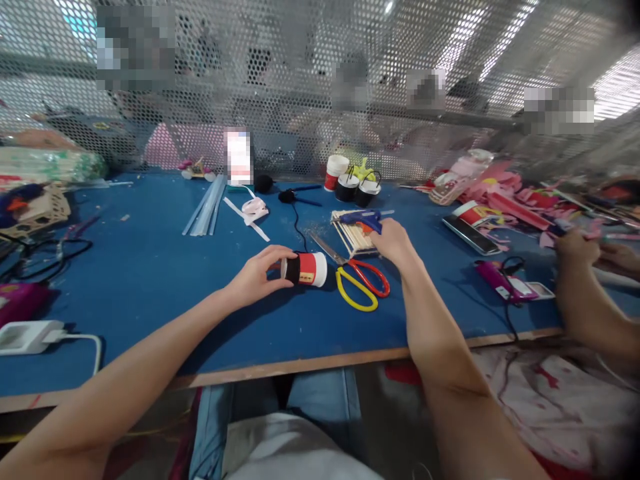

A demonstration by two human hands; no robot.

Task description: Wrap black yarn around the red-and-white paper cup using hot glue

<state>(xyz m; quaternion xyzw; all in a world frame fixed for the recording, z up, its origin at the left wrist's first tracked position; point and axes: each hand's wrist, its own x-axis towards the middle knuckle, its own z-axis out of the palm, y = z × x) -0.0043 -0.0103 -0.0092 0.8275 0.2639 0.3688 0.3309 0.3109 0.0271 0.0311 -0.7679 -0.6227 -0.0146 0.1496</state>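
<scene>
Nearest us, the blue table (pixel 240 347) runs its wooden edge just past the person's lap; above it the left hand (pixel 263 272) has the small cup (pixel 313 269) pinched between thumb and fingers, the cup lying on its side with its white end pointing right; just to its right sit the scissors (pixel 357 287), one handle loop yellow, one red, blades parted; and here's the right hand (pixel 393 241), wrapped around the blue glue gun (pixel 363 219), which lies over a rack of pale sticks (pixel 357 237); over to the right, a co-worker's hand (pixel 577 248) is near a pink heap (pixel 520 197); farther back, a pale ribbon (pixel 254 212) curls beside clear sticks (pixel 204 210); then a lit phone (pixel 239 157), three upright cups (pixel 346 187), and behind everything, the perforated metal screen (pixel 300 100)!
</scene>
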